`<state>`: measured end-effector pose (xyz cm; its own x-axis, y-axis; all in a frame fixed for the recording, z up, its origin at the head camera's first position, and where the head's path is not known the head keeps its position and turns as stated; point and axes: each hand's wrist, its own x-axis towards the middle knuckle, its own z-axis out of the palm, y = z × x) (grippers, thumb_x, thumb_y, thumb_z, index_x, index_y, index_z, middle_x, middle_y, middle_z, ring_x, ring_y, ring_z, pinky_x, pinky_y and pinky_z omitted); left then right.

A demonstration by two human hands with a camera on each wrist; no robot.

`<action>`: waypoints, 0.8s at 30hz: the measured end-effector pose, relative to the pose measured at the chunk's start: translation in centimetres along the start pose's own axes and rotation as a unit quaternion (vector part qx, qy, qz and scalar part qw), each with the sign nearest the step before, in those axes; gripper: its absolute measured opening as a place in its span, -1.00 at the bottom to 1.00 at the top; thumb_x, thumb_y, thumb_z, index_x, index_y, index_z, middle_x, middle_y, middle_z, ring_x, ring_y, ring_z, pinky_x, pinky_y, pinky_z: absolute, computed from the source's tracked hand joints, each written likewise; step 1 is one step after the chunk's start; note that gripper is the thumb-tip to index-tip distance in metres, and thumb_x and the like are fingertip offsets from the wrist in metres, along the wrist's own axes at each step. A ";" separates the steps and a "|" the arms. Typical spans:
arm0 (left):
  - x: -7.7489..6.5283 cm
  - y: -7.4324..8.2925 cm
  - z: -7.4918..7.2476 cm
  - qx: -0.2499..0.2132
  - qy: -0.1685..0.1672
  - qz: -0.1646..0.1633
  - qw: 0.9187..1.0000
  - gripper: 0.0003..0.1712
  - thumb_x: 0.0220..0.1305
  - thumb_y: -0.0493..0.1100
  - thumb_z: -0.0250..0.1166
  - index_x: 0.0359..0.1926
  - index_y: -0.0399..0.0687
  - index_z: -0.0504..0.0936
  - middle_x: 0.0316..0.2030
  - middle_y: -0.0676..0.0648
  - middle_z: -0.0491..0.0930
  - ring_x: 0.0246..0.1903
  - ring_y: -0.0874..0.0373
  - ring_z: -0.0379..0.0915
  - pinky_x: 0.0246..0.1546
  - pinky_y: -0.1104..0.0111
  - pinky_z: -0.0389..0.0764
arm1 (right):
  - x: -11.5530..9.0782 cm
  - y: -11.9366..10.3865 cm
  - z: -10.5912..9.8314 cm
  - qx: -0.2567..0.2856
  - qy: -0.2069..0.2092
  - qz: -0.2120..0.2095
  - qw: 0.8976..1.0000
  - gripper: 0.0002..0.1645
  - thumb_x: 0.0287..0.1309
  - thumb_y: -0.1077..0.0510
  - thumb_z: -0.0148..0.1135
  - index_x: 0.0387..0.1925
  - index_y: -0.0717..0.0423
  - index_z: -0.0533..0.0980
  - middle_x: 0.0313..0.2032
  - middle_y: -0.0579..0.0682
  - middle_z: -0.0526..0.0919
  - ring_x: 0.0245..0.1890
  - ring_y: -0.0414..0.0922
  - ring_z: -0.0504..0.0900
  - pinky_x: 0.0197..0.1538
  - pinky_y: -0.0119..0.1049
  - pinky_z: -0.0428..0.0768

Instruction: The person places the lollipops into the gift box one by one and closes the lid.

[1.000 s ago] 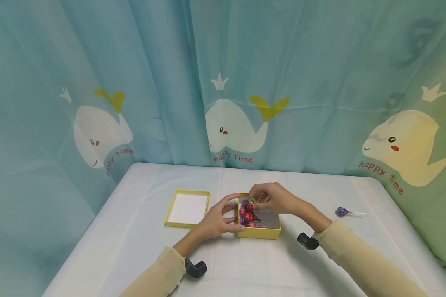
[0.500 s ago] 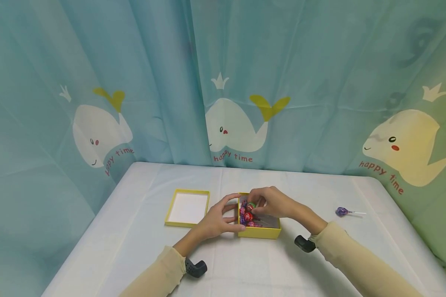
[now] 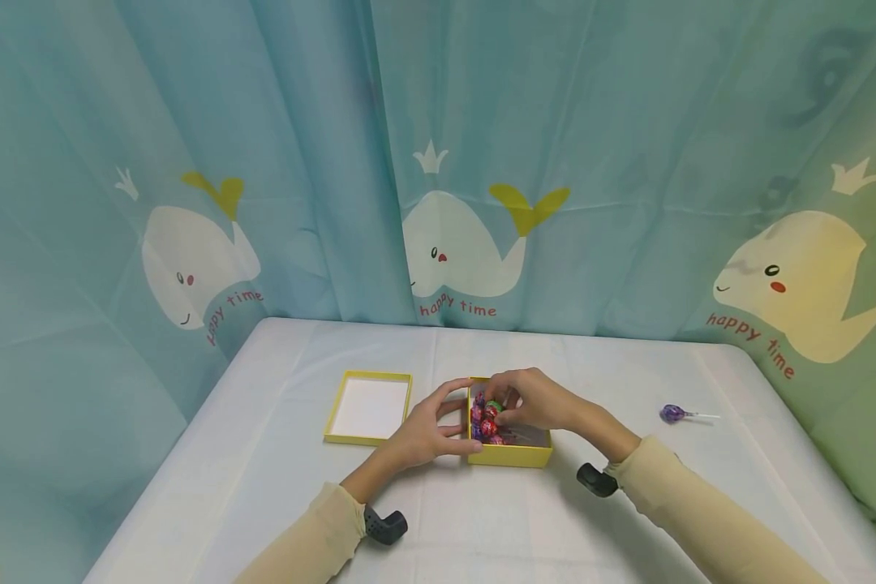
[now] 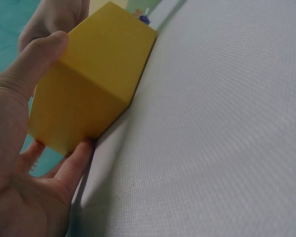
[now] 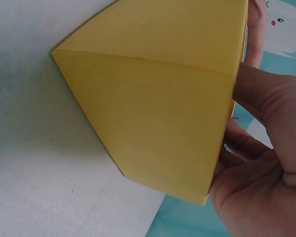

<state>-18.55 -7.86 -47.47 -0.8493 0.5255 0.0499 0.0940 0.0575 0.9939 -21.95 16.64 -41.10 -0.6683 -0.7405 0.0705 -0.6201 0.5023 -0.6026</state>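
Observation:
On the table stands a yellow box [image 3: 511, 457] with several wrapped lollipops [image 3: 487, 427] at its left end. My left hand [image 3: 425, 430] grips that end, thumb by the front corner and index finger at the back one. In the left wrist view, the thumb presses one side of the box [image 4: 93, 54] and other fingers touch its end. My right hand [image 3: 540, 399] reaches in over the right side and pinches a green-and-red lollipop [image 3: 493, 408] among the others. In the right wrist view, the box wall [image 5: 143, 113] hides the fingertips of this hand [image 5: 276, 153].
Left of the box lies a shallow yellow-rimmed lid [image 3: 371, 408], its white inside facing up. A single purple lollipop [image 3: 672, 414] with a white stick lies to the right. Behind the white-covered table [image 3: 482, 535] hangs a blue whale-print curtain [image 3: 321, 203].
My right hand has moved slightly down and left in the box, and the green-and-red lollipop now sits lower among the others. The left hand has stayed on the box.

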 end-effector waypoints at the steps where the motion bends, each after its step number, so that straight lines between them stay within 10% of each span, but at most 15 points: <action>1: 0.0 0.0 0.0 0.000 0.000 0.000 1.000 0.05 0.10 -0.26 0.60 0.53 0.24 0.25 0.54 -0.18 0.11 0.49 -0.10 0.18 0.22 0.25 0.61 | 0.0 0.0 0.0 -0.001 0.000 0.000 1.000 -0.70 0.11 0.35 0.51 -0.10 0.19 0.65 -0.22 -0.07 0.70 -0.34 -0.24 0.68 -0.21 -0.37 0.72; 24: 0.0 0.0 0.0 -0.005 -0.002 -0.002 1.000 0.06 0.10 -0.26 0.60 0.53 0.22 0.24 0.55 -0.19 0.09 0.50 -0.11 0.14 0.24 0.26 0.58 | 0.0 0.2 0.3 -0.010 -0.008 0.014 1.000 -0.73 0.12 0.35 0.51 -0.13 0.11 0.67 -0.22 -0.11 0.69 -0.29 -0.24 0.65 -0.20 -0.39 0.71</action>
<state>-18.51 -7.83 -47.44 -0.8475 0.5288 0.0463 0.0861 0.0509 0.9950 -21.96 16.65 -41.44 -0.6796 -0.7325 0.0405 -0.6087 0.5322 -0.5885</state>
